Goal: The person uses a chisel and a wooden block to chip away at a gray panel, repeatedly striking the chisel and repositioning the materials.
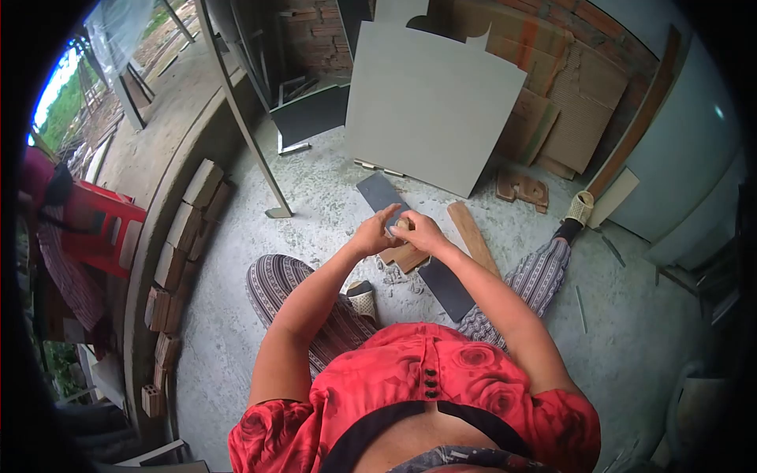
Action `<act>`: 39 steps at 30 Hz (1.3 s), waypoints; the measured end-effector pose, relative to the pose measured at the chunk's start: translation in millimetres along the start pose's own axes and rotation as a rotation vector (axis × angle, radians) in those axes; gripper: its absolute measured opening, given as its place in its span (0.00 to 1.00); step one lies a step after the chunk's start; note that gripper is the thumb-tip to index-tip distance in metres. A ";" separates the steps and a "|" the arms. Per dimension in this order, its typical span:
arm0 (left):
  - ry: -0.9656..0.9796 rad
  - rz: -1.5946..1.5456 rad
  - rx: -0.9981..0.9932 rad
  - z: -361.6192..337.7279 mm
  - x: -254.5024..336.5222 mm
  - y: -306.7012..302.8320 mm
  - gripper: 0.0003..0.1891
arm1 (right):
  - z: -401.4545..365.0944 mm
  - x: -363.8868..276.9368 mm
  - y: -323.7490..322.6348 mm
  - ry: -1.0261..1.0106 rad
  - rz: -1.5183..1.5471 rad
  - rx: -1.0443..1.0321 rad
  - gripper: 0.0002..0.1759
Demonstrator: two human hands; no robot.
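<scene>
Lump, small and tan, sits in right hand's pinch above wood piece. Left hand curves close; we cannot tell its grip. We judge lump light, stiff, maybe crumbly; best held by sides.

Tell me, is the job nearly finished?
Some work looks done: pale scraps lie on the floor. In hand is a small pale thing, held by the right hand, with the left hand close by. It's probably not finished, since the hands are on it. The long brown board may be left to do, but I can't tell how much remains.
</scene>
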State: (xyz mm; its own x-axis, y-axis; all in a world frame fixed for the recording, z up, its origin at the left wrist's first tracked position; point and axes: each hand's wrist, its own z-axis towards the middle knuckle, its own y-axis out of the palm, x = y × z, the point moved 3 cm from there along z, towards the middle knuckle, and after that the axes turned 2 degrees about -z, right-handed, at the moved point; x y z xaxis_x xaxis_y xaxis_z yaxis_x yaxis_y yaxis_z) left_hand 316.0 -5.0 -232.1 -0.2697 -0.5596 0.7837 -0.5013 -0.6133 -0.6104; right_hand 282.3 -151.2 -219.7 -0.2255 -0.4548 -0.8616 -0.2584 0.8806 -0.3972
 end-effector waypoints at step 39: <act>-0.152 -0.085 0.200 39.3 -11.4 7.1 0.22 | -52.0 242.1 -77.2 0.576 -0.105 0.365 0.33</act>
State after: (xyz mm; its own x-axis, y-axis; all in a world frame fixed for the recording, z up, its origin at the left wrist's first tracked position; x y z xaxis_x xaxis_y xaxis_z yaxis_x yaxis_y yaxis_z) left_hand 347.8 -24.9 -249.9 -0.0994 -0.5698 0.8157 -0.3405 -0.7508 -0.5660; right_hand 198.7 -336.2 -381.2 -0.7056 -0.4495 -0.5478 0.0037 0.7707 -0.6372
